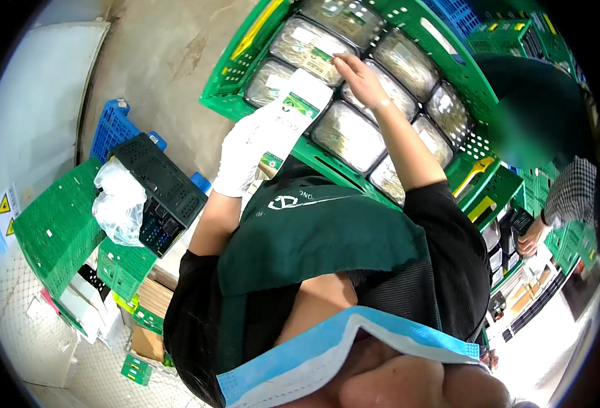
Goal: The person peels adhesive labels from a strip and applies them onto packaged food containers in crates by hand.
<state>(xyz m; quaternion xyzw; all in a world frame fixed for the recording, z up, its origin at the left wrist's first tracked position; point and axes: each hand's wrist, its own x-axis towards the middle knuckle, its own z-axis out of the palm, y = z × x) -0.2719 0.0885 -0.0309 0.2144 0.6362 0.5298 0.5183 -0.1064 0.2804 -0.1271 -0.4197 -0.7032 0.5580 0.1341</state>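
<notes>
My left hand (241, 153), in a white glove, is closed around a strip of labels (300, 105) printed with green blocks. The strip reaches over the near edge of a green crate (226, 102). My right hand (361, 80) is bare, its fingers stretched out with the tips on the label of a clear-topped package (305, 49). Several such packages in black trays lie side by side in the crate; pale, stringy contents show through the film. Another package (349, 136) sits nearer to me, with shine on its film.
At left stand a black crate (161, 173), a crumpled clear plastic bag (120, 204) and a green crate (62, 228). On the right, a co-worker's hand (532, 236) is at black trays (510, 231). More green crates (504, 39) are stacked behind.
</notes>
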